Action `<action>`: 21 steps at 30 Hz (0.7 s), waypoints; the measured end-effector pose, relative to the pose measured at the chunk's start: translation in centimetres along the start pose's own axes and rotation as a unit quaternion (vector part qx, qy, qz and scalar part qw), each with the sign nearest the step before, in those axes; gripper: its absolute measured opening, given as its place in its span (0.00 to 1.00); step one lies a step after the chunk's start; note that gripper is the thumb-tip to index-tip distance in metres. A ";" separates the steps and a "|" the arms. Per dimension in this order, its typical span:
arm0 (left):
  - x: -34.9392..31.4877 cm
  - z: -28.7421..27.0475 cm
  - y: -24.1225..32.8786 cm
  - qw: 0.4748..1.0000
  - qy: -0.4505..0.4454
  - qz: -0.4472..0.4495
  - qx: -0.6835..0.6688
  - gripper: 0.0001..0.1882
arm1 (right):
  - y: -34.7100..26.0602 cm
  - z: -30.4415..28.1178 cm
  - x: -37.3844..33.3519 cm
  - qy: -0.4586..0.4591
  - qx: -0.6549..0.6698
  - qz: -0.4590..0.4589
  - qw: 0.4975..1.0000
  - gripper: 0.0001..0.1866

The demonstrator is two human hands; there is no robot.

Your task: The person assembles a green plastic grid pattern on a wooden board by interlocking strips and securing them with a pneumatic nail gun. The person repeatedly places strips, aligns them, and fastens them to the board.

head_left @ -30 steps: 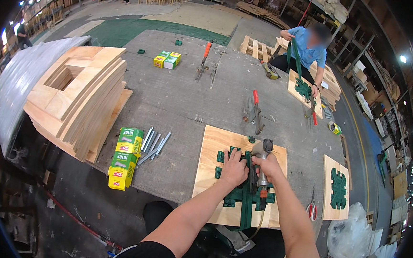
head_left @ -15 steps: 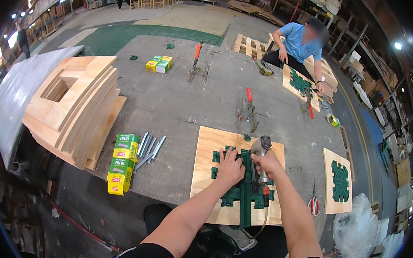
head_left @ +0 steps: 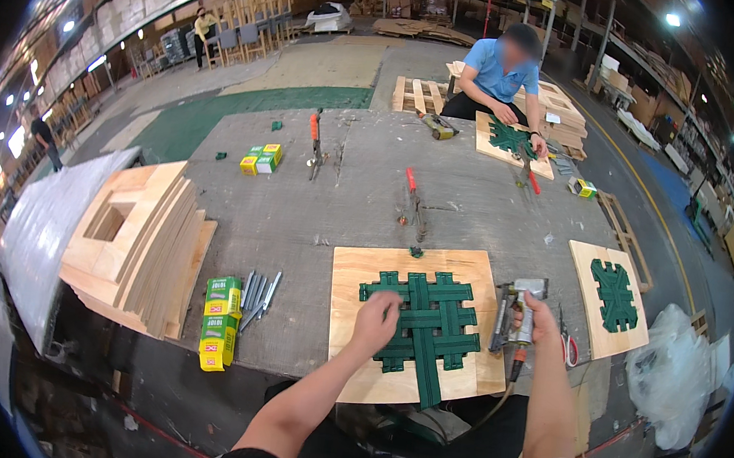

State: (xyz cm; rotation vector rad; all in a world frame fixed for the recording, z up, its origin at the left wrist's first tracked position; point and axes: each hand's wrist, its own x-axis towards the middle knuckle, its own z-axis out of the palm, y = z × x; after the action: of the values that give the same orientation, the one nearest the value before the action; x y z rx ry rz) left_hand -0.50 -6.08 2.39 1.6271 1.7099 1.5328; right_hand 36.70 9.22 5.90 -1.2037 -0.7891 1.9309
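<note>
**Green strips could slip while we hold the nail tool**

Green strips (head_left: 422, 325) lie woven in a criss-cross on a pale plywood board (head_left: 355, 271), right in front of us on the grey table (head_left: 361, 194). Our left hand (head_left: 376, 316) is curled, with its fingertips pressing down on the left side of the weave. Our right hand (head_left: 538, 316) is wrapped tight around a silver nail tool (head_left: 518, 312), which sits at the right edge of the board, just beside the strips.

We think a few things could go wrong. The strips only rest on each other, so a push from the side could slide them out of line, and the pattern would end up crooked. Our left fingers sit on the very thing the tool is for. If the tool came down close to them, it could hurt them, so they should stay well apart from its tip. The tool's hose trails off the near edge of the table. It could snag there and jerk our hand. The board hangs a little over that edge too, so a hard press near the front could tip it.

Red-handled scissors (head_left: 568, 347) lie just right of the tool. Our arm could knock them. Green and yellow boxes (head_left: 221, 321) and grey sticks (head_left: 257, 294) lie well to the left.
</note>
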 end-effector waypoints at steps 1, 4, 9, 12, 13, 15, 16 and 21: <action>-2.2 -0.8 1.7 0.998 -0.053 -0.015 -0.028 0.08 | -0.2 -3.0 -1.1 0.016 0.013 -0.001 1.000 0.17; -13.3 -4.3 4.7 0.948 -0.255 -0.167 -0.087 0.13 | -0.6 -5.1 -1.2 0.029 0.009 0.019 0.999 0.15; -23.4 -1.4 7.0 0.896 -0.349 -0.273 -0.033 0.34 | -1.1 -5.4 -1.7 0.191 -0.269 0.036 0.943 0.31; -22.6 2.2 6.9 0.908 -0.286 -0.291 -0.093 0.40 | -1.9 -5.6 -3.7 0.274 -0.522 0.009 0.808 0.40; -21.9 3.4 6.7 0.906 -0.283 -0.288 -0.124 0.40 | -2.2 -6.0 -4.8 0.275 -0.613 -0.014 0.741 0.38; -21.1 4.2 5.8 0.895 -0.297 -0.298 -0.147 0.34 | -2.0 -3.4 -6.1 0.261 -0.691 -0.100 0.667 0.29; -20.8 4.5 5.9 0.868 -0.315 -0.348 -0.161 0.29 | -1.3 -2.0 -6.9 0.249 -0.663 -0.148 0.690 0.28; -20.1 5.0 6.4 0.831 -0.296 -0.393 -0.259 0.22 | 4.0 2.4 -10.9 0.063 -0.468 -0.101 0.876 0.18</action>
State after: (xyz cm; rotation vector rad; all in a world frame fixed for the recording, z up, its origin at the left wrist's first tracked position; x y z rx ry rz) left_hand 12.78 -22.53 -2.52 0.8002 1.2040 0.8304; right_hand 36.82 -2.24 8.87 -1.6641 -1.8058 1.2558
